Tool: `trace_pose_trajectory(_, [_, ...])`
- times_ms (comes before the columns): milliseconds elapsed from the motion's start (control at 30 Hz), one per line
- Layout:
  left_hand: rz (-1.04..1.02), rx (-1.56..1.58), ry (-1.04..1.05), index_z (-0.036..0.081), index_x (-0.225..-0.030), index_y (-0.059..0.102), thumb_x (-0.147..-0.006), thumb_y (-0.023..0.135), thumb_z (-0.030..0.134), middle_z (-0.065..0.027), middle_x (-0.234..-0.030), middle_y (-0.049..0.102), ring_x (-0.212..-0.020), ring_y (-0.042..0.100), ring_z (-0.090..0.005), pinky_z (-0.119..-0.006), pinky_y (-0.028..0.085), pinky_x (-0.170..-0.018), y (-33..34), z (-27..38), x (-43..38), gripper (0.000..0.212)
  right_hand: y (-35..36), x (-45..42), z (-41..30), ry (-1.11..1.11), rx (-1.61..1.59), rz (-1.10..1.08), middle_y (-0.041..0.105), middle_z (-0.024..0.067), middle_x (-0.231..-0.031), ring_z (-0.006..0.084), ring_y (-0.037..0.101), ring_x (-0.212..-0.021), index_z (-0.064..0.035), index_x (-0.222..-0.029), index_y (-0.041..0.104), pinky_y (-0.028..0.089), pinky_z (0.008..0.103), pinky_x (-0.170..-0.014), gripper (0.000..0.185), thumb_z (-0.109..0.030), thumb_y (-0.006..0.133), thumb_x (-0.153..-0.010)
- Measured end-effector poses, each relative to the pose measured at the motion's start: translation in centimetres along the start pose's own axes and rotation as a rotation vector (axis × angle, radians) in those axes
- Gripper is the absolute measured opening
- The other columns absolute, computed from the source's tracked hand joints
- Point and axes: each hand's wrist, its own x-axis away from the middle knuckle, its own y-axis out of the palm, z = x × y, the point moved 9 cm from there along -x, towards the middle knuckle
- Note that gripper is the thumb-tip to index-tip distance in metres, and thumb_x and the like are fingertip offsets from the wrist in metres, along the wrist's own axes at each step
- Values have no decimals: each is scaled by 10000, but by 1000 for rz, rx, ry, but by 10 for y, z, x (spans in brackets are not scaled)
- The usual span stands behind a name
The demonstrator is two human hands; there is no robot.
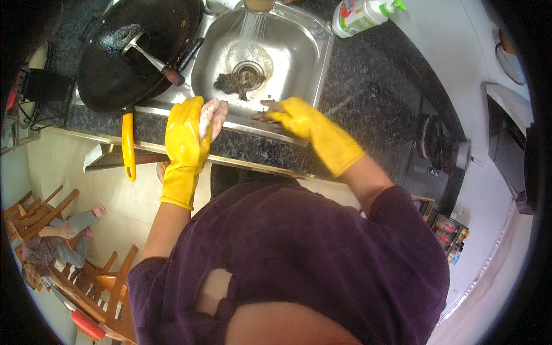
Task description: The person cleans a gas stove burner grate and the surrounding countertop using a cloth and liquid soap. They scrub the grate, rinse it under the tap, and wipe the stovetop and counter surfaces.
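Note:
My left hand point(185, 129), in a yellow rubber glove, holds a pinkish-white cloth or sponge point(213, 118) at the sink's front rim. My right hand point(293, 114), gloved alike, has its fingers on dark, wet matter point(268, 113) at the basin's front edge; whether it grips any is unclear. The stainless steel sink point(297, 64) has a dark clump point(233, 84) beside and partly over its drain point(249, 76). Water point(253, 26) sprays from the tap point(259, 5) at the top. A large black pan point(116, 82) lies left of the basin, with a dark-handled metal utensil point(151, 58) in it.
A pump bottle point(360, 17) stands at the sink's back right on the dark speckled counter point(362, 86). The pan's yellow handle point(128, 146) juts over the counter's front edge. A stove point(424, 146) is at the right. A person point(60, 241) sits on a wooden chair at lower left.

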Motion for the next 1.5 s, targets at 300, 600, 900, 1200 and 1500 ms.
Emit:
trace_pose_trajectory(300, [-33,15,-31,80,-1258,688,-925,614,155,-203,-1219,689,-1089,636,-447,-513,484,-989,4,-6,14,349,5,111,-101,-476,379,475,630,233,-1275,393,614,-1221,-144,-1258,662,491,553,-1012,407,-148,724,-856])
trace_pose_trajectory(600, [-10,55,-108,39,-1255,665,-1066,485,218,-220,-1221,687,-1119,615,-457,-491,473,-986,-11,5,-2,317,54,-114,-74,-240,-550,-91,708,196,-1227,329,712,-1047,-65,-1302,683,592,382,-866,378,-316,606,-1031])
trace_pose_trajectory(900, [25,23,-24,-48,-1160,664,-992,584,163,-239,-1092,682,-950,616,-460,-508,496,-871,-2,-4,7,282,-47,-165,-78,-191,-2100,206,628,207,-1122,355,647,-895,-46,-1293,565,587,457,-775,456,-436,519,-1062])
trace_pose_trajectory(1200, [22,1,-23,-43,-1137,666,-967,605,171,-227,-1071,679,-949,618,-448,-495,497,-871,-11,2,0,280,-63,-188,-62,-177,-2113,254,729,156,-1082,341,724,-972,25,-1193,628,593,454,-915,345,-240,451,-1060])
trace_pose_trajectory(1500, [4,32,-55,-60,-1166,655,-976,589,194,-235,-1093,680,-945,618,-451,-510,486,-870,-4,-4,4,324,-70,-184,-90,-359,-2012,-149,629,58,-789,238,669,-748,-77,-1123,631,572,370,-733,159,-178,574,-1014])
